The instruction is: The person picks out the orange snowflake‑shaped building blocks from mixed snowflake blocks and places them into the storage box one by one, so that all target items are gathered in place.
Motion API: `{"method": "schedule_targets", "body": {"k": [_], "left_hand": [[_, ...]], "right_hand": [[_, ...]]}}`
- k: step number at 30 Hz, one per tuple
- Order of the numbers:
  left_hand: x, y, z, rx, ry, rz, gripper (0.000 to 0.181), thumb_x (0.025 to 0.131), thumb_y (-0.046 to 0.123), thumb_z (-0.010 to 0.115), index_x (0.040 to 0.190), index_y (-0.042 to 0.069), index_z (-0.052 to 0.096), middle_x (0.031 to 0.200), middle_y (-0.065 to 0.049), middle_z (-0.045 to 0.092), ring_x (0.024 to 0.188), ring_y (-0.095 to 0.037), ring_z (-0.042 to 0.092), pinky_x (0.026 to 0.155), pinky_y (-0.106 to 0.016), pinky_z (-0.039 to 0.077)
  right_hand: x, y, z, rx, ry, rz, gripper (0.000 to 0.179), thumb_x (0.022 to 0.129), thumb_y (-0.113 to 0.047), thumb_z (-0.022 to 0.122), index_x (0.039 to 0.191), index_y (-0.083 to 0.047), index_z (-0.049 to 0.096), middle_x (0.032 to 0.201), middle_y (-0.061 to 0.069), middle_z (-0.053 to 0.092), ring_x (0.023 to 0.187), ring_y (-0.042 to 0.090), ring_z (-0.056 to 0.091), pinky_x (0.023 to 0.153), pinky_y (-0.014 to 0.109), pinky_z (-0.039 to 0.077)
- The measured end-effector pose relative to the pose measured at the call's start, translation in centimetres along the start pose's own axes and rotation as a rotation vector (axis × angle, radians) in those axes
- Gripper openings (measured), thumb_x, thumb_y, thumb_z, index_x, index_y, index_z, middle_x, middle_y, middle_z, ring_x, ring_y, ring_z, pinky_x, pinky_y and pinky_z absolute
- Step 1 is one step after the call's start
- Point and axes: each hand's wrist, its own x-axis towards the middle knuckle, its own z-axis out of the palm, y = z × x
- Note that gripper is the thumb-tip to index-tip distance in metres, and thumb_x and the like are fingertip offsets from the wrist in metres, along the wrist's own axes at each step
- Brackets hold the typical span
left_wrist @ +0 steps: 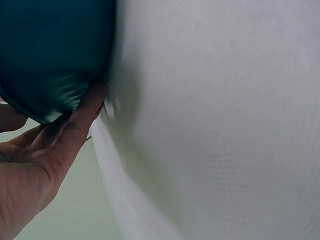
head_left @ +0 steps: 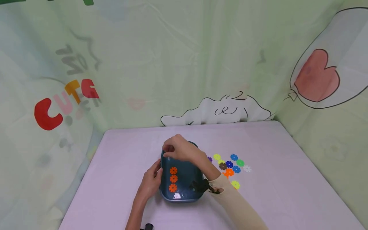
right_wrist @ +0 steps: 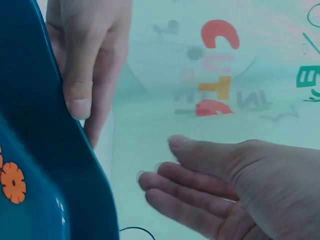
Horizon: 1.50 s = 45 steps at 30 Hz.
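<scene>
A person's bare left hand (head_left: 151,180) held the left side of a dark teal, round-cornered, glossy tray (head_left: 188,174), its thumb on the rim and its fingers against the outer wall. The tray sat at the middle of a pale lilac table (head_left: 120,172). Inside, toward the near left, three orange, notched, flower-shaped discs (head_left: 173,178) lay in a line running near to far. The bare right hand (head_left: 180,148) hung over the tray's far left part, thumb and loosely bent fingers apart. Right of the tray, mixed-colour notched discs (head_left: 229,164) lay scattered, a white one (head_left: 247,168) farthest right.
</scene>
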Motion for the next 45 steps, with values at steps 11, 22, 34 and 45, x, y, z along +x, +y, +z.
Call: {"method": "schedule_targets", "body": {"k": [11, 22, 34, 45], "left_hand": [[0.0, 0.3, 0.4, 0.035, 0.048, -0.027, 0.052, 0.114, 0.014, 0.052, 0.164, 0.001, 0.042, 0.162, -0.023, 0.050, 0.145, -0.044, 0.055, 0.115, -0.055, 0.050], [0.1, 0.2, 0.6, 0.030, 0.051, -0.058, 0.052, 0.114, 0.014, 0.051, 0.165, 0.003, 0.042, 0.164, -0.021, 0.049, 0.146, -0.042, 0.054, 0.117, -0.055, 0.048], [0.0, 0.2, 0.3, 0.025, 0.043, -0.034, 0.052, 0.114, 0.014, 0.051, 0.164, 0.002, 0.042, 0.164, -0.022, 0.049, 0.146, -0.042, 0.054, 0.117, -0.054, 0.048], [0.1, 0.2, 0.4, 0.033, 0.043, -0.031, 0.052, 0.114, 0.013, 0.052, 0.164, 0.002, 0.042, 0.162, -0.023, 0.051, 0.144, -0.044, 0.056, 0.115, -0.055, 0.050]], "right_hand": [[-3.0, 0.6, -3.8, 0.017, 0.235, 0.010, 0.018, 0.096, -0.008, 0.083, 0.113, -0.001, 0.081, 0.102, 0.009, 0.081, 0.091, 0.020, 0.077, 0.086, 0.034, 0.068], [-6.3, 2.2, -6.7, -0.036, 0.396, 0.085, 0.020, 0.092, -0.005, 0.086, 0.111, -0.001, 0.080, 0.101, 0.010, 0.081, 0.091, 0.025, 0.077, 0.086, 0.042, 0.068], [-10.2, 4.5, -8.7, -0.084, 0.508, 0.150, 0.017, 0.092, -0.003, 0.085, 0.109, 0.001, 0.081, 0.098, 0.013, 0.081, 0.089, 0.030, 0.078, 0.083, 0.051, 0.068], [-14.1, 6.4, -8.1, -0.109, 0.492, 0.330, 0.021, 0.095, -0.008, 0.083, 0.113, 0.001, 0.080, 0.103, 0.015, 0.081, 0.092, 0.031, 0.078, 0.086, 0.052, 0.067]]}}
